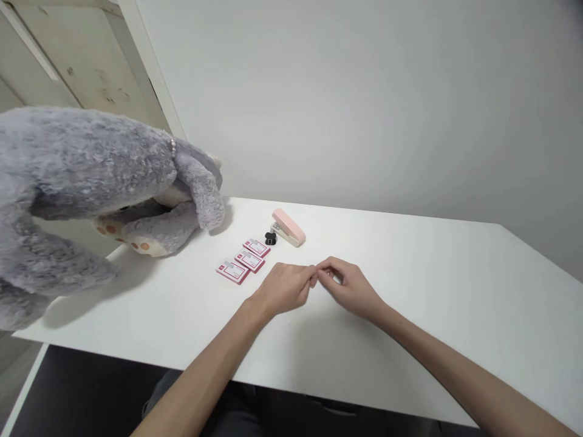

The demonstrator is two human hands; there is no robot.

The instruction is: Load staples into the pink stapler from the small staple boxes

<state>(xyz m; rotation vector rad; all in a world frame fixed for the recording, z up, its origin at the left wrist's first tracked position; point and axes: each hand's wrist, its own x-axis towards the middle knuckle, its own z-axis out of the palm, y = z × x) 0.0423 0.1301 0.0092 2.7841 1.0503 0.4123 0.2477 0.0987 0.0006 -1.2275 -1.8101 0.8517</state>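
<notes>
My left hand [286, 287] and my right hand [348, 285] meet at the fingertips above the white table. Both are closed in a pinch; whatever lies between the fingers, if anything, is too small to make out. Left of my left hand are three small red-and-white boxes, a front one [233, 271], a middle one [250, 260] and a back one [256, 247], in a slanting row. Behind them sits a small black staple remover [270, 238]. A pink and cream stapler [288, 227] lies beside it, its top arm raised.
A large grey plush toy [104, 164] with a beaded string takes up the table's left end. The white table [432, 291] runs to a pale wall [364, 103] at the back. Its front edge is close to my forearms.
</notes>
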